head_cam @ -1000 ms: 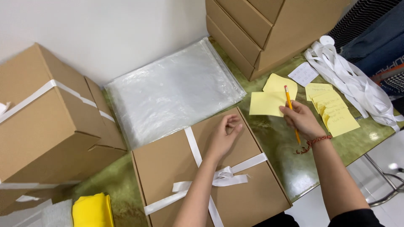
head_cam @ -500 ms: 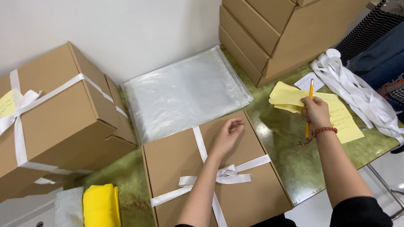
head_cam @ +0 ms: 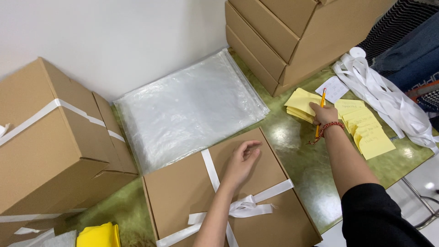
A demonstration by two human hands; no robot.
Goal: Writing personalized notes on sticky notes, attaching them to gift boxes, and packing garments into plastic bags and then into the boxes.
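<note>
Now the right hand (head_cam: 323, 114), which half a second ago hovered above the yellow paper slips with its pencil upright, has come down onto the nearer stack of yellow slips (head_cam: 302, 101), fingertips pressing its top sheet while the orange pencil (head_cam: 319, 112) stays pinched in the same hand, tip pointing back toward the wrist with its red bead bracelet (head_cam: 330, 128). That contact suggests a slip is being picked off the stack. The left hand (head_cam: 241, 161) has barely shifted: it rests loosely curled, holding nothing, on the lid of the flat cardboard box (head_cam: 183, 192), just beside the white ribbon (head_cam: 247, 206) tied in a bow across it. That box lies at the near edge of the green tabletop (head_cam: 297, 160). A second spread of written yellow slips (head_cam: 368, 130) lies just right of the hand, with a loose heap of white ribbon (head_cam: 388, 98) beyond. A pile of clear plastic bags (head_cam: 187, 107) lies behind the box, stacked cartons (head_cam: 292, 36) at the back right, and a larger ribboned carton (head_cam: 50, 142) to the left.
</note>
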